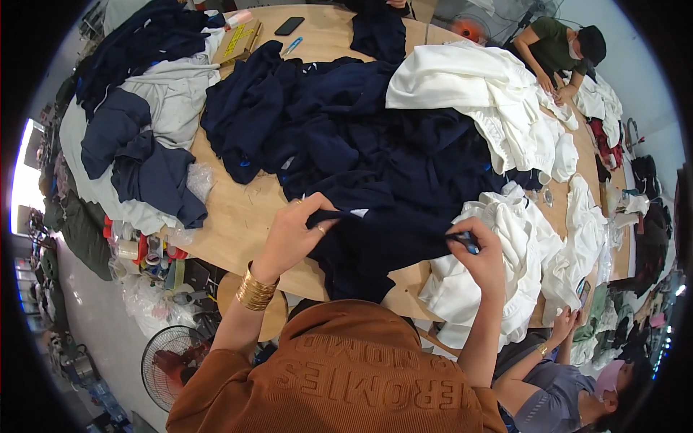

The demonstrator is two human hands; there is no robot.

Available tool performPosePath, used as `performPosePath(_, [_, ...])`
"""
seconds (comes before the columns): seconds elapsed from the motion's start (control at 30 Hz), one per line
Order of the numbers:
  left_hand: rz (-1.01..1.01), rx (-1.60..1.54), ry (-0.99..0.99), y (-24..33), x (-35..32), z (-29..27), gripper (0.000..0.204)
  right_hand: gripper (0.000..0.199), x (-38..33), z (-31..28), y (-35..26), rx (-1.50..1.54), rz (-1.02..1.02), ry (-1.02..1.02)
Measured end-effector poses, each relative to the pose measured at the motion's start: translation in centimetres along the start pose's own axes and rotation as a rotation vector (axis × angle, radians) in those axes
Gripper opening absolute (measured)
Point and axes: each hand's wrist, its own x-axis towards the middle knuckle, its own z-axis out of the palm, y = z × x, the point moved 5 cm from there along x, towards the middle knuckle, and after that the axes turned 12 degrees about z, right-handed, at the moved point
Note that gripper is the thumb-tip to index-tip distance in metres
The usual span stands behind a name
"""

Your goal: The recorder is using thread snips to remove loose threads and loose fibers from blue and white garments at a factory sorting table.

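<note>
Brown shirt [332, 375] at six o'clock, navy garment [393, 234] beyond

Left hand [289, 234] pinches the navy garment between its fingers [319, 203]; right hand [482, 254] likewise, gripping a blue tool [471, 244] too. From the left hand it runs toward three o'clock, long axis nine-to-three; neither hand nearer. Held: one garment, one tool.

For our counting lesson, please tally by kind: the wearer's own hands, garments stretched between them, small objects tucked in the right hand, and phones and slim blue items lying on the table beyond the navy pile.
Left hand and right hand: 2
Navy garment: 1
Small blue object, partly hidden: 1
Phone: 1
Slim blue item: 1
Total: 6
</note>
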Motion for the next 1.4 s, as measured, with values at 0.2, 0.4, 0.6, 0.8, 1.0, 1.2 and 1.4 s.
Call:
performPosePath(0.2, [0.369,0.621,0.373,-0.3,-3.0,-0.1,0.021,0.019,-0.8,2.4,3.3,0.066,-0.037,0.174])
performPosePath(0.4, [-0.099,-0.268,0.692,-2.3,-4.3,0.3,0.018,0.027,-2.1,4.4,2.9,-0.087,-0.116,-0.046])
performPosePath(0.6, [-0.020,-1.014,0.440,-0.3,-3.2,3.6,0.009,0.026,-2.7,5.2,2.5,-0.343,-0.087,-0.115])
performPosePath(0.8, [0.013,-0.962,0.379,2.2,-3.1,4.3,0.007,0.032,-3.6,6.5,-1.6,-0.103,-0.216,0.112])
performPosePath(1.0, [-0.052,-0.928,0.383,3.9,-2.8,5.4,0.015,0.033,-4.4,7.7,-4.0,-0.042,-0.523,0.265])
performPosePath(1.2, [-0.291,-0.427,0.060,4.7,-2.7,3.5,0.011,0.008,-3.7,6.2,-2.1,0.652,0.329,-0.169])
performPosePath(1.4, [-0.318,-0.641,0.181,6.4,-2.8,4.5,0.018,0.011,-4.8,5.6,-3.3,0.813,0.373,-0.203])
